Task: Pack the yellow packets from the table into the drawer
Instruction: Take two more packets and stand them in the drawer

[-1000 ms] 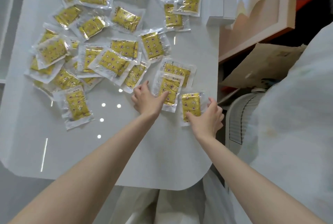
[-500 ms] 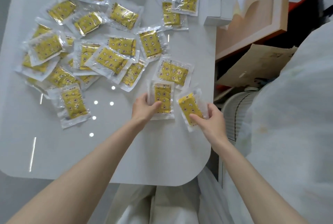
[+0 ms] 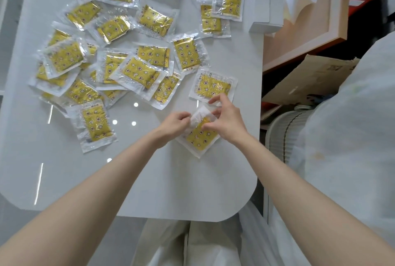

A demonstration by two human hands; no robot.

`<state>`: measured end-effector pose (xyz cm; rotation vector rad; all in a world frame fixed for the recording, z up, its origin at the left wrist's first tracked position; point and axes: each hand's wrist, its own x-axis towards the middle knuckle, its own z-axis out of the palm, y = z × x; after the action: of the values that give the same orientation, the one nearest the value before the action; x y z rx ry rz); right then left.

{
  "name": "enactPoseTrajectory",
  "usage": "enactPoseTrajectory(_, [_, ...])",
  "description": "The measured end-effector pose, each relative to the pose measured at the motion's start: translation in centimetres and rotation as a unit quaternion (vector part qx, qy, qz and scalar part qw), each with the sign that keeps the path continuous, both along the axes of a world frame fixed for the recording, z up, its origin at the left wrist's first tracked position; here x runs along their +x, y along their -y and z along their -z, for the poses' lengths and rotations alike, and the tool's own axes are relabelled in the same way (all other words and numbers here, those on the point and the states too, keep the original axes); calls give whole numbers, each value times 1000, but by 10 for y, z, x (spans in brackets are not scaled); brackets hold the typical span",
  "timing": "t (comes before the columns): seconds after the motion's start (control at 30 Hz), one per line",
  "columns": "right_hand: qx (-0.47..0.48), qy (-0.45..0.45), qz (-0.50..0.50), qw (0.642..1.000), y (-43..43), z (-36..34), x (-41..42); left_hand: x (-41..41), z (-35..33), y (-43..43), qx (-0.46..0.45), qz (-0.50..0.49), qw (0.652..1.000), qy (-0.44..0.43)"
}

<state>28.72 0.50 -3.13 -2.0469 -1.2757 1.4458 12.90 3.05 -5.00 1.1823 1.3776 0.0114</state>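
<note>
We count about two dozen overlapping yellow packets (image 3: 139, 73) on the table (image 3: 192, 191), exact tally unclear; one white box (image 3: 266, 2) at the table's far right corner; two hands above the table: left hand (image 3: 173, 123), right hand (image 3: 226, 120).

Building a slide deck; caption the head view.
Left hand and right hand grip a yellow packet over the white table, others scattered.

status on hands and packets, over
Left hand and right hand both pinch one yellow packet near the table right edge. Pile of packets beyond, not yet packed. Nothing in the way.
</note>
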Motion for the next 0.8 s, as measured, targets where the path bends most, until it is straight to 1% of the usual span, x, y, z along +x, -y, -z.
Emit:
enactPoseTrajectory(0.1, [0,-3,85,996,3,16,-5,4,-4,-1,-29,-31,999,0])
enactPoseTrajectory(0.13, [4,2,101,995,5,19,-6,4,-3,-1,-29,-29,999,2])
enactPoseTrajectory(0.2, [23,30,110,993,9,24,-7,3,1,2,-14,10,1000,-8])
enactPoseTrajectory(0.3, [38,108,56,992,12,29,-6,6,11,7,48,44,995,-79])
enactPoseTrajectory(0.37, [38,133,33,990,8,29,-2,10,13,11,82,40,990,-109])
enactPoseTrajectory(0.43, [64,143,22,987,-4,24,1,11,15,11,86,45,988,-119])
enactPoseTrajectory(0.53, [112,166,5,980,-34,18,4,7,16,5,63,37,991,-112])
enactPoseTrajectory(0.57, [106,173,-10,979,-44,18,6,5,16,5,52,35,992,-111])
enactPoseTrajectory(0.67, [42,195,-79,977,-70,26,9,-7,19,2,24,-1,996,-86])
enactPoseTrajectory(0.73, [37,248,-118,961,-79,31,7,-16,18,1,13,-34,997,-66])
enactPoseTrajectory(0.8, [49,299,-134,944,-80,30,1,-28,18,2,12,-62,996,-64])
